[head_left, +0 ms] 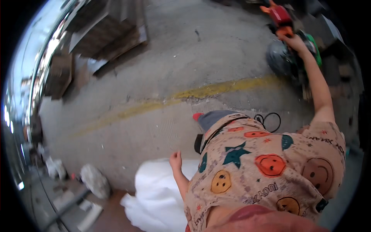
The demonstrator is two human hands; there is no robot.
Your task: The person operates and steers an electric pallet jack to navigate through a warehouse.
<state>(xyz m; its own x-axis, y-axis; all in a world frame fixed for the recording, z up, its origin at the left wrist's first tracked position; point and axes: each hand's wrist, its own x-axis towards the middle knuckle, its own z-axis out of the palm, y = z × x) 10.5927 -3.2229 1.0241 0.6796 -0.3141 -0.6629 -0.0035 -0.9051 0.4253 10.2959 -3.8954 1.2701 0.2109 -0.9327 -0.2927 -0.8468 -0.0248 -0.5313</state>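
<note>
My right arm reaches out to the far right, and my right hand is closed around the orange handle of a red-and-orange hand tool. What kind of tool it is, I cannot make out. Under and beside that hand is a cluster of things, with a greyish, clear-looking rounded bundle and a green object. My left hand hangs low near my body, fingers curled in, with nothing visible in it. Just below it lies a big white roll of soft sheet material.
Stacks of flat brown cardboard rest on a pallet at the far left. A worn yellow line crosses the concrete floor. A black cable loop lies right of my body. White plastic bundles and a grey bar are at the near left.
</note>
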